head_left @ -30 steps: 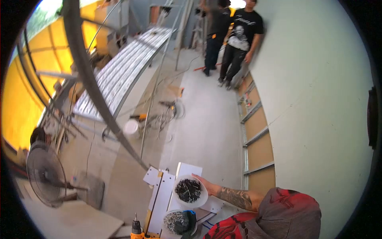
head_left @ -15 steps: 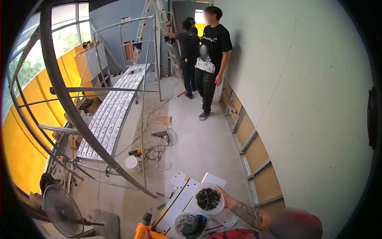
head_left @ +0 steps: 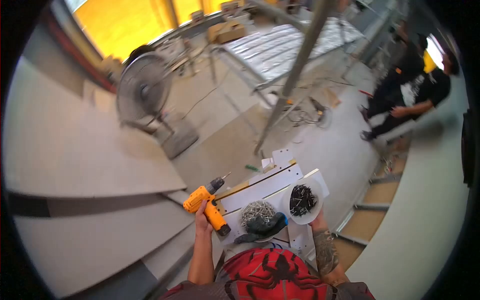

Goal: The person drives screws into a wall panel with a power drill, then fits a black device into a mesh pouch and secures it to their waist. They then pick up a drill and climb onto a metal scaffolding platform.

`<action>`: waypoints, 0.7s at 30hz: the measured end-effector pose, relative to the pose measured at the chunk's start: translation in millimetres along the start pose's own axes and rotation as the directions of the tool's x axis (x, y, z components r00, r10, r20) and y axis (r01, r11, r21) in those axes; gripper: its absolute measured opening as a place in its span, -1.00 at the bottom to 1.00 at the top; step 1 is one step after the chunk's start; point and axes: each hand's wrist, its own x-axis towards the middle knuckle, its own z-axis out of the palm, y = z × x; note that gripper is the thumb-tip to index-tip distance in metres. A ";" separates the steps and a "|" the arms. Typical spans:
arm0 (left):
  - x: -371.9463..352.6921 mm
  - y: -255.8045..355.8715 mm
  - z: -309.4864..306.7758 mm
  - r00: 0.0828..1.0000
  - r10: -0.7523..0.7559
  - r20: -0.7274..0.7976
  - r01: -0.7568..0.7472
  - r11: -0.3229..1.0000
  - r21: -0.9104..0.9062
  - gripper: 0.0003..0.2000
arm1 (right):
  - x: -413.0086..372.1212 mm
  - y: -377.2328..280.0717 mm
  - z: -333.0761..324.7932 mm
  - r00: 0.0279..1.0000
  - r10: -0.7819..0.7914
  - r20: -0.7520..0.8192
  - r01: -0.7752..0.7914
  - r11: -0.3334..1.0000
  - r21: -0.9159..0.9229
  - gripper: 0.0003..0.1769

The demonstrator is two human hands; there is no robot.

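My left hand is wrapped around the grip of an orange cordless drill, whose bit points up and to the right. My right hand holds a white bowl by its side. Black screws fill the bowl's middle. Between my hands, silver screws lie heaped in another container, mostly hidden. A dark glove with a blue edge covers the front of that heap. Beneath these sits a white board-like surface with slots and dark holes.
A standing fan is at the left, beyond large pale boards. Scaffold with a metal plank stands ahead. Cables and a corded power tool lie on the floor. A person in black stands at right, near an open-framed wall base.
The view has swung left and down and is tilted. My left hand and the drill now show fully. The bowl is still in my right hand.
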 end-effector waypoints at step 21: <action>-122.1 -63.2 -12.9 0.851 0.461 -0.250 -0.495 0.864 -0.090 -0.64 | 107.2 -12.5 -20.7 0.902 0.393 0.179 -0.330 0.895 -0.299 -0.47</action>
